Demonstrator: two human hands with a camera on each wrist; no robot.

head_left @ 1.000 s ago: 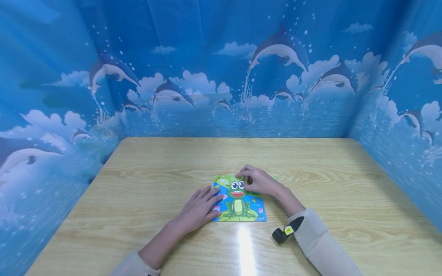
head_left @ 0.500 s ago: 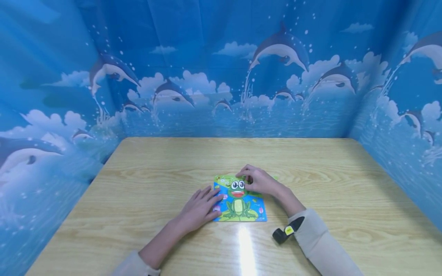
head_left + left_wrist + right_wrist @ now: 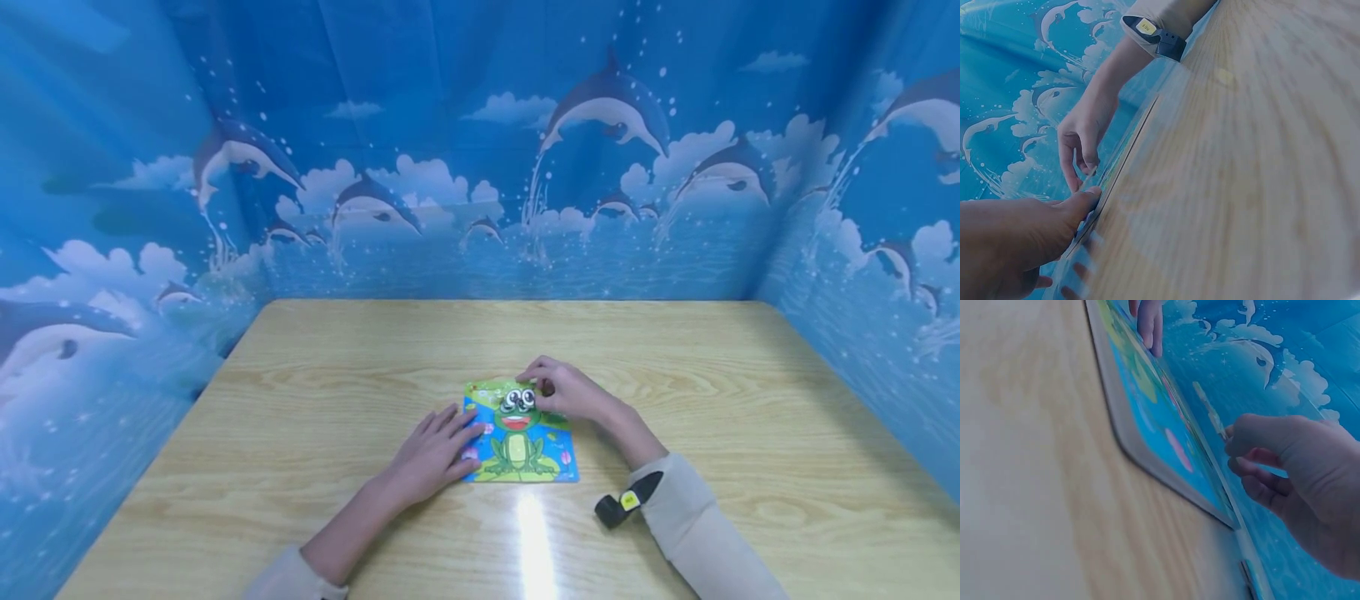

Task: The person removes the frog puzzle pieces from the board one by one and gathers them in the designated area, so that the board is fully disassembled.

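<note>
A square puzzle board [image 3: 552,450] with a smiling green frog [image 3: 517,450] on blue lies flat on the table. The left hand [image 3: 435,454] has its fingers spread over the board's left side; its thumb touches the edge in the left wrist view. Over the board's upper part, the right hand [image 3: 566,390] pinches a thin puzzle piece with the frog's white eyes [image 3: 519,399] between thumb and fingers. Seen edge-on in the right wrist view, the piece [image 3: 1209,409] stands off the board. Part of it is hidden behind the fingers.
The light wooden table [image 3: 337,358] reaches out around the board, with a bright glare streak below it. A blue dolphin-print curtain [image 3: 450,167] encloses the back and sides. A black strap device [image 3: 622,504] sits on the right wrist.
The right hand has shifted slightly right with the eyes piece, which now sits higher and to the right on the frog's head, with dark lines showing beneath it. The left hand stays put.
</note>
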